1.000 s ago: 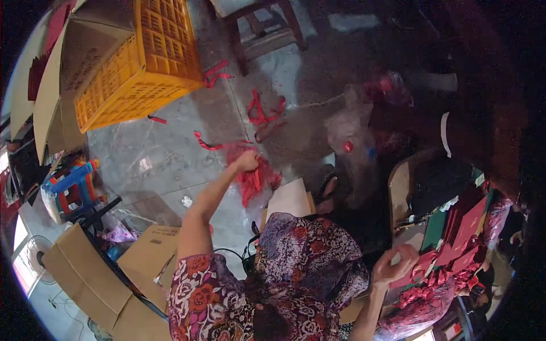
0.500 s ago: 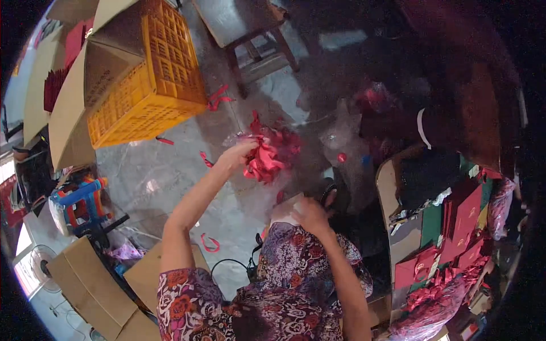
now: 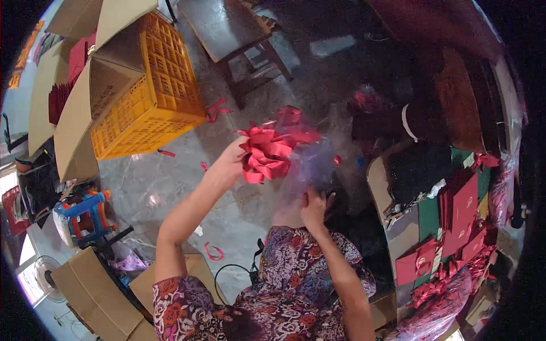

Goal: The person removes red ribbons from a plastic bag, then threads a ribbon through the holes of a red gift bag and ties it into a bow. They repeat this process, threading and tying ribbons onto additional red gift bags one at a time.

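Observation:
My left hand (image 3: pixel 234 158) is closed on a bunch of looped red ribbons (image 3: pixel 266 156), held up above the floor in front of me. A thin clear plastic bag (image 3: pixel 310 167) hangs beside the bunch, on its right. More red material (image 3: pixel 291 116) shows at the far side of the bunch; whether it lies inside the bag is unclear. My right hand (image 3: pixel 314 209) is closed just above my lap, at the near end of the bag, gripping the plastic. The fingertips of my left hand are hidden behind the ribbons.
An orange plastic crate (image 3: pixel 170 94) with an open cardboard box (image 3: pixel 77 133) stands at the far left. Beyond is a wooden stool (image 3: pixel 219 31). Red ribbon scraps (image 3: pixel 214 252) lie on the floor. At right, a carton (image 3: pixel 380 187) stands near red paper bags (image 3: pixel 458 213).
The ribbon bunch and left hand have shifted slightly. My right hand has lifted from my lap, and the clear plastic now stretches up from it beside the ribbons.

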{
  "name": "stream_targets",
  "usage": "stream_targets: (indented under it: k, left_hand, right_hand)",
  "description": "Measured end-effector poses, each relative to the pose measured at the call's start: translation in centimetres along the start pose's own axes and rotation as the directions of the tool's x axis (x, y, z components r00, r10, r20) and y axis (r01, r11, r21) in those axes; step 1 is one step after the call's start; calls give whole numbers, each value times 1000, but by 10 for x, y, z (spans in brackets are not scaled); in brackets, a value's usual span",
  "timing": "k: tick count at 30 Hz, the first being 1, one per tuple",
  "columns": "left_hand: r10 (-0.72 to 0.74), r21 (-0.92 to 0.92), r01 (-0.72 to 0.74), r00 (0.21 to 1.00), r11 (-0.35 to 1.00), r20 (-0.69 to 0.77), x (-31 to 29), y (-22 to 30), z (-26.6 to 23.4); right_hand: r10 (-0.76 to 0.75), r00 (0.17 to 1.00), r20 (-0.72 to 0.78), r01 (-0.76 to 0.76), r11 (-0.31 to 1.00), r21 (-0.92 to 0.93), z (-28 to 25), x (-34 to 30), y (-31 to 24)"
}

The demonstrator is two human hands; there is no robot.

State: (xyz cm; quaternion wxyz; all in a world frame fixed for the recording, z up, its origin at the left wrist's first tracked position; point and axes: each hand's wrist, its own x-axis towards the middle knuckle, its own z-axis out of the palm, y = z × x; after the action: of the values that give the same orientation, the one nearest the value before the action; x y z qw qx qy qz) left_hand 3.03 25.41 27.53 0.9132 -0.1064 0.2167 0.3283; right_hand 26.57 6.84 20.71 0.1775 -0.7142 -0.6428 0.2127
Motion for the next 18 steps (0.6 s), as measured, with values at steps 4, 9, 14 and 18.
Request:
stream_targets:
  k: [4, 9, 14, 18]
  left_hand:
    - [200, 147, -167, 947, 975, -251, 7, 36, -54]
    - [710, 764, -206, 569, 612, -415, 11, 36, -72]
    - [829, 900, -138, 466, 413, -309, -31, 29, -98]
    - [630, 541, -408, 705, 735, -326, -106, 16, -69]
  right_hand:
    - [40, 987, 155, -107, 886, 450, -49, 17, -1]
    - [425, 813, 398, -549, 334, 766, -106, 44, -15]
    - [409, 662, 628, -612, -190, 768, -123, 77, -23]
    - [238, 745, 623, -575, -242, 781, -114, 91, -28]
